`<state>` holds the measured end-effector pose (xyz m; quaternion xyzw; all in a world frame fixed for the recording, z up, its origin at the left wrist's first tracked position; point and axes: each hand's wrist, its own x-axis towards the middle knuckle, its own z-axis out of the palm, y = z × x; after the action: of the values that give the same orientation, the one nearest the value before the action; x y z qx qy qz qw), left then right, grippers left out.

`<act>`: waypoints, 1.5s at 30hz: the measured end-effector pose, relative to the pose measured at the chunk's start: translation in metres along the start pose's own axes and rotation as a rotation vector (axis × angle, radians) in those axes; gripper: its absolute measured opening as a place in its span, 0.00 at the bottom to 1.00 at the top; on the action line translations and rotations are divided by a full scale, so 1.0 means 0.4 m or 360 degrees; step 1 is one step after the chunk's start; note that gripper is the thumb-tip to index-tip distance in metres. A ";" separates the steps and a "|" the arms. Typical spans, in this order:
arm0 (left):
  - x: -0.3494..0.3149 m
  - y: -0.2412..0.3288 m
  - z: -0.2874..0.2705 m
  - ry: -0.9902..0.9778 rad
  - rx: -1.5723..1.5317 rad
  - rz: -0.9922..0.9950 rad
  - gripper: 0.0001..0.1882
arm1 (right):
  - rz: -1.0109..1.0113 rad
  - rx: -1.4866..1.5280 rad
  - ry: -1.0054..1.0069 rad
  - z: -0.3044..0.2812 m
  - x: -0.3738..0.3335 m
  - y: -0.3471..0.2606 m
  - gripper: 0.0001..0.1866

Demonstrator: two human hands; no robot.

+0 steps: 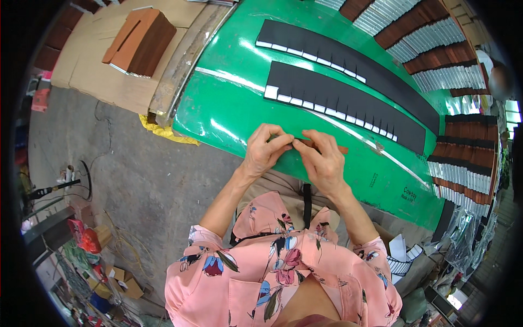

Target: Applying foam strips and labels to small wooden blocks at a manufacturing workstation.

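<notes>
Close to the near edge of the green tabletop [218,117], both my hands are drawn together over a small reddish-brown strip [342,150]. Thumb and fingers of my left hand [264,148] pinch at its left end. My right hand [322,162] closes round it farther along, and its right end sticks out beyond the knuckles. Most of the strip is hidden by my fingers. Beyond my hands lies a long black strip [338,98] with a row of white tabs along its near edge. A second black strip [316,43], also white-tabbed, lies behind it.
Rows of brown-and-silver folded pieces [463,147] line the table's right side, with more stacks [430,49] at the far right. On cardboard [92,60] at the left stands a brown stack [143,41]. Clear plastic wrap [463,245] hangs off the right corner.
</notes>
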<state>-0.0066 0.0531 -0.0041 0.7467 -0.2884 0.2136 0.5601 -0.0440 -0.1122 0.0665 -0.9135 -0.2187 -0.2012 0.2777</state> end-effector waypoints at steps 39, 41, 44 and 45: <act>0.002 -0.002 -0.003 -0.0063 0.0158 -0.0016 0.21 | -0.0632 -0.0796 -0.0455 0.341 0.540 0.330 0.02; 0.001 0.001 -0.004 -0.0058 0.0167 -0.0016 0.21 | -0.0588 -0.0732 -0.0437 0.344 0.542 0.334 0.03; -0.007 0.006 -0.001 -0.0045 0.0184 -0.0003 0.20 | -0.0251 -0.0533 -0.0529 0.333 0.560 0.353 0.06; -0.011 0.009 0.000 -0.0039 0.0186 0.0005 0.20 | -0.0250 -0.0532 -0.0521 0.327 0.561 0.361 0.06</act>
<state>-0.0120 0.0533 -0.0044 0.7802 -0.2834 0.2219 0.5116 0.2470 -0.0780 0.0157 -0.9474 -0.2947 -0.1049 0.0670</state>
